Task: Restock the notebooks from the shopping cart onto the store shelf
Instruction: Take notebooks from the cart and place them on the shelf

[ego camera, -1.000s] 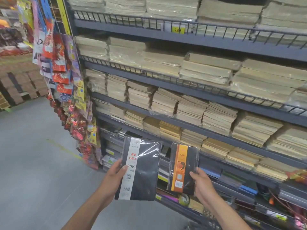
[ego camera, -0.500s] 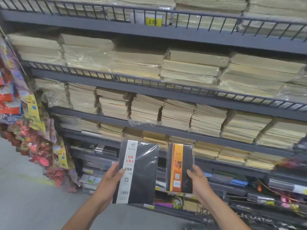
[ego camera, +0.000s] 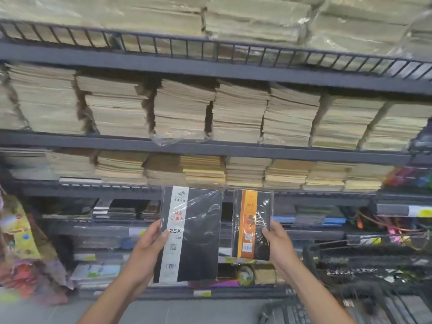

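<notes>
Where 2 notebooks are held up side by side, the store shelf [ego camera: 210, 148] is shown filling the view ahead of and above the hands. Its upper tiers are packed with flat stacks of tan notebooks, and its lower tiers, behind the held covers, are lined with dark-covered stock. The shopping cart [ego camera: 311, 260] is seen at lower right, beside the right forearm. The large black notebook [ego camera: 198, 235], shrink-wrapped and banded in white, is held upright with its long axis vertical and its cover toward the camera. Its left edge is pinched by the left hand [ego camera: 149, 244], thumb on the front and fingers behind. The small orange-banded notebook [ego camera: 253, 225] is likewise held upright, just beside the larger one, with its right edge pinched by the right hand [ego camera: 278, 242]. Both notebooks are judged to lie level with the dark-covered tiers directly behind them, so a forward reach is called for. Neither hand appears clearly nearer, and the slot matching each title cannot be told.
</notes>
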The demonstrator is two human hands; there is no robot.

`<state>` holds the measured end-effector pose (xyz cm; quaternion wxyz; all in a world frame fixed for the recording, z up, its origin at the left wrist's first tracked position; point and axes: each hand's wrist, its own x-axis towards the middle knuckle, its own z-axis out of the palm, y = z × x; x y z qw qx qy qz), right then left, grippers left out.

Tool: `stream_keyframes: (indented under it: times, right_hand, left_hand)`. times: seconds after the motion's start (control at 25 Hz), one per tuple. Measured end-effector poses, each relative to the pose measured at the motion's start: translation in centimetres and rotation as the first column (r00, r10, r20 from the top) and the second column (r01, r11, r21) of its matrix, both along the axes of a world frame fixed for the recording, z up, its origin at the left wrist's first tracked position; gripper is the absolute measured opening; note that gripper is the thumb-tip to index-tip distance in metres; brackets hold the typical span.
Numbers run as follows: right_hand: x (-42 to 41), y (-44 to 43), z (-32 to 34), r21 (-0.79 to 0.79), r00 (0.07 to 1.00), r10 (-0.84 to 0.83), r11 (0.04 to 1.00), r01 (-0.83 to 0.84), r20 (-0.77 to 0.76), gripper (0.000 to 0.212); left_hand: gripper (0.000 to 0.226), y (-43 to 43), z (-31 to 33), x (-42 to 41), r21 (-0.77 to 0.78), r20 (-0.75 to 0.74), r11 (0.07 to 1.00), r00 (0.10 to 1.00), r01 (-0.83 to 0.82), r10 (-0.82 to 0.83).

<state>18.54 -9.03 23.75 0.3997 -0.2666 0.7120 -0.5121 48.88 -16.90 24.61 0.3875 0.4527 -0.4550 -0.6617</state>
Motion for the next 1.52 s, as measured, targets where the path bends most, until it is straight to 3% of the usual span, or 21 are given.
stream_keyframes:
  times: [0.16, 0.44, 0.6, 0.8, 0.88, 0.96, 1.08, 1.32, 1.52]
  right_hand:
    - [-0.3, -0.8, -6.7, -0.104, 0.998, -0.032, 0.994, 0.027, -0.048, 0.053]
    - [-0.7, -2.4, -17.5, -0.244, 0.990, -0.094, 0.968, 0.065, -0.109, 0.025]
    - [-0.9, -3.5, -20.8, -0.269, 0.969, -0.131, 0.960, 0.072, -0.209, 0.041]
    - [-0.1, -4.4, -20.8, -0.300, 0.918, -0.144, 0.953, 0.030, -0.368, 0.039]
    - [-0.2, -5.2, -20.4, -0.248, 0.930, -0.100, 0.969, 0.010, -0.353, 0.029]
    - [-0.3, -6.0, -19.8, -0.119, 0.918, -0.024, 0.993, -0.026, -0.397, 0.050]
    - [-0.3, -6.7, -18.9, 0.008, 0.832, 0.017, 1.000, -0.015, -0.555, 0.077]
    - [-0.5, -7.3, -18.2, 0.222, 0.632, 0.177, 0.975, -0.009, -0.755, 0.098]
    - [-1.5, -9.1, -15.4, 0.300, 0.501, 0.220, 0.950, 0.085, -0.837, 0.076]
  left_hand:
    - [0.030, -0.3, -7.1, -1.2, -0.049, -0.022, 0.999, 1.000, 0.005, -0.006]
    - [0.032, -2.5, -19.5, -2.5, -0.133, -0.112, 0.990, 0.992, 0.042, -0.057]
    - [0.032, -4.1, -23.3, -3.3, -0.165, -0.160, 0.986, 0.986, 0.023, -0.050]
    - [0.030, -5.3, -25.2, -3.1, -0.130, -0.193, 0.991, 0.980, 0.025, -0.050]
    - [0.028, -5.6, -25.2, -2.9, -0.103, -0.199, 0.994, 0.979, 0.030, -0.050]
    - [0.026, -5.9, -25.0, -2.7, -0.079, -0.210, 0.997, 0.977, 0.021, -0.037]
    - [0.023, -6.2, -24.9, -2.7, -0.056, -0.216, 0.998, 0.976, 0.017, -0.028]
    - [0.020, -7.0, -25.1, -3.4, -0.047, -0.215, 0.999, 0.976, 0.003, -0.013]
    - [0.020, -7.4, -25.1, -3.6, -0.035, -0.222, 0.999, 0.975, 0.002, -0.010]
